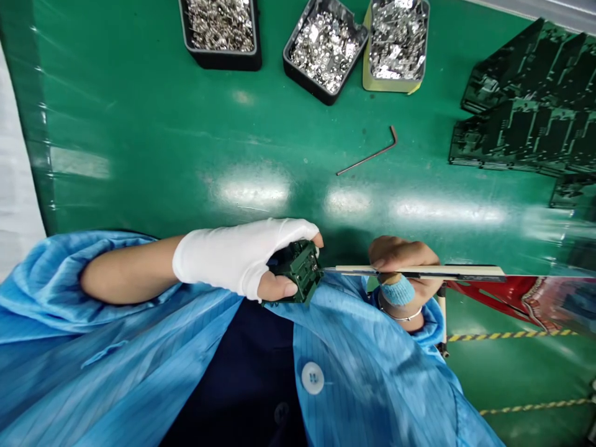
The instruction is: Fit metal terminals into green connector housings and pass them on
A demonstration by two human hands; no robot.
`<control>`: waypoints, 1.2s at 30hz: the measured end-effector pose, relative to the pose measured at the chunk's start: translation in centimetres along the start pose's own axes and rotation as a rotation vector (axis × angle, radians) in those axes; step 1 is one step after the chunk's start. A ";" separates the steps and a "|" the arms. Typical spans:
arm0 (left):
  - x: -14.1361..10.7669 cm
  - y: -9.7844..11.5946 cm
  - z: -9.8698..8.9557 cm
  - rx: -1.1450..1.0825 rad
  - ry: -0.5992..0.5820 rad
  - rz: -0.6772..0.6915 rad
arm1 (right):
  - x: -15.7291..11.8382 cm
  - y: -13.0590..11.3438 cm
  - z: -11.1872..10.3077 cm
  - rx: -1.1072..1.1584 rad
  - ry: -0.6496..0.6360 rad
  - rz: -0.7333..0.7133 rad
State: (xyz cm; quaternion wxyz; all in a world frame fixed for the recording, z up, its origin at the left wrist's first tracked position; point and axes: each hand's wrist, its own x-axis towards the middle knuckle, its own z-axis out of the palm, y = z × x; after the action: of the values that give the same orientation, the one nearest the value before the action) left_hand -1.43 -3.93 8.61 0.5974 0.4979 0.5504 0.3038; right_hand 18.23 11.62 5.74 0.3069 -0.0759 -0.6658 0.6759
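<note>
My left hand (237, 257), in a white fingerless glove, is closed around a dark green plastic housing (303, 268) with slots and small metal parts. The thumb presses its near side and fingers wrap its far side. My right hand (405, 264) has a light blue finger cover (398, 290) on one finger. It grips a long, slim cream-and-dark tool (459, 272), held level along the table's front edge. The tool's thin end points left, close to the housing; whether they touch I cannot tell.
At the back stand a black bin (221, 25), a tilted black bin (321, 53) and a yellow-sided bin (395, 40), all full of small metal parts. A hex key (367, 160) lies on the green table (153, 161). Several dark green housings (521, 133) stand in rows at right.
</note>
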 end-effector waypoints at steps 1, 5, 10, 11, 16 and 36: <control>0.0 0.0 0.0 0.000 -0.002 0.001 | 0.0 0.0 0.0 0.000 -0.013 -0.005; 0.0 0.1 0.0 0.002 -0.003 0.005 | 0.0 0.0 0.2 -0.020 -0.035 -0.015; 0.0 0.0 0.0 0.010 -0.004 0.003 | 0.0 -0.1 0.4 -0.069 -0.034 0.003; 0.0 0.0 0.0 0.011 -0.002 0.007 | 0.1 -0.1 0.4 -0.069 -0.045 -0.007; 0.0 0.0 0.0 0.023 0.001 0.036 | 1.0 -0.6 -0.1 -0.090 -0.187 -0.164; 0.0 -0.3 0.8 0.108 -0.017 0.015 | -1.2 -1.8 0.2 -0.038 -0.142 0.113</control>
State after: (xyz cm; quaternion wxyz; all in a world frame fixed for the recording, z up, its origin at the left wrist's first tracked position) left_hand -0.73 -4.24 8.24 0.5720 0.5362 0.5570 0.2740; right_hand 19.71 10.68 7.12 0.2189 -0.0711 -0.6932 0.6830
